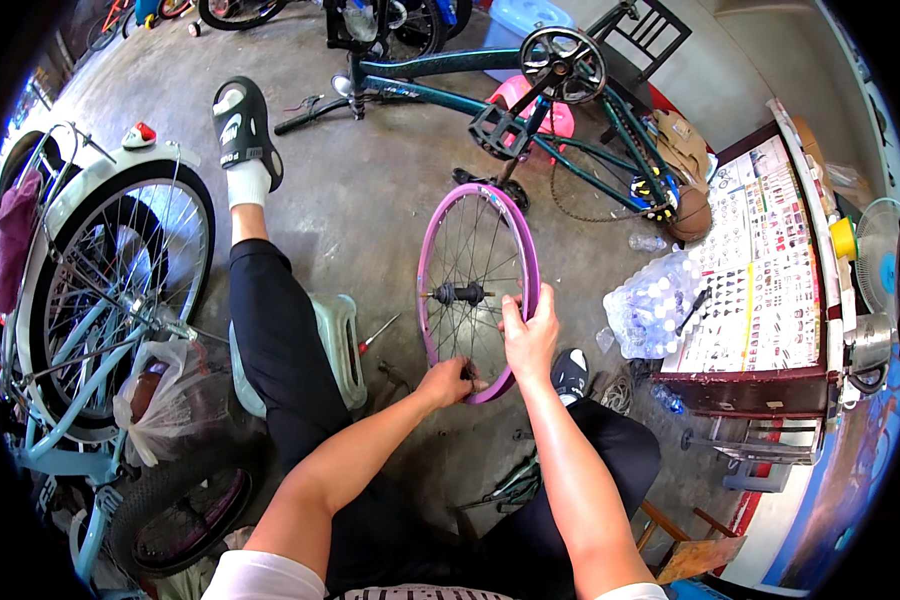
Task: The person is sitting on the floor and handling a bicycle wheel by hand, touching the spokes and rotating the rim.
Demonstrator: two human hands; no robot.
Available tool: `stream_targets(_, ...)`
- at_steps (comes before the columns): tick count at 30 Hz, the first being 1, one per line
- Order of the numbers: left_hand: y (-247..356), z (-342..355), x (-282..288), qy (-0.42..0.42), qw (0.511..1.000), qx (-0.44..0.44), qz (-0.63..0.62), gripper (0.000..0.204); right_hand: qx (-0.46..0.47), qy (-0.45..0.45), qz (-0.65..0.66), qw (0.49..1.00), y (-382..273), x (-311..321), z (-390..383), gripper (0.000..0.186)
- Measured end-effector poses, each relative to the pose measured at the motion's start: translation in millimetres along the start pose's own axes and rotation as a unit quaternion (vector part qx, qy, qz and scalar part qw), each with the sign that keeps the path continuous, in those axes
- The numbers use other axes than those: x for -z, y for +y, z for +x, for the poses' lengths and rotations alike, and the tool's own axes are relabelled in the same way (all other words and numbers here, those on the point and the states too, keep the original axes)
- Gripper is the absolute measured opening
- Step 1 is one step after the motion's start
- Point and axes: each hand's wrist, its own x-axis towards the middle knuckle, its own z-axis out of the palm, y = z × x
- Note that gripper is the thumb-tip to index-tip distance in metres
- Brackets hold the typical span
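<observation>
I hold up a bicycle wheel with a purple rim, thin dark spokes and a black hub; no tyre shows on it. My right hand grips the right side of the rim, with the thumb on its inner side. At the bottom of the rim, my left hand has its fingers closed near the spoke ends. Its fingertips are partly hidden, so any small part between them cannot be made out. The wheel stands tilted between my knees, off the floor.
A green bicycle frame with crank and loose chain lies ahead. A light-blue bicycle stands at left, beside a loose tyre. A screwdriver is near a pale green plastic stool. At right are a bag and a cabinet.
</observation>
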Motion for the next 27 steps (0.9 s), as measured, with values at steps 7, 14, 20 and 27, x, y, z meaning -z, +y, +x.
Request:
stream_targets(7,-5.7,12.7,-6.7,0.0,0.993,-0.064,0.101,0.04,-0.016,0.018,0.007,1.0,23.2,11.1,5.7,0.032)
stream_targets(14,-17.8,17.8,-4.4,-0.007,0.989,-0.063,0.133,0.056,-0.041,0.045,-0.022,0.998,17.0,9.1,5.7,0.029)
stream_targets(20,8.6,-12.7,3.9,0.021,0.98,-0.001,0.197,0.058,-0.038,0.006,0.034,0.999,14.2,6.2,-4.3,0.029)
stream_targets(27,11.4,-9.4,11.9,-0.013,0.982,0.005,0.189,0.057,-0.046,0.007,0.059,0.997,4.6,7.1,-2.2,0.033)
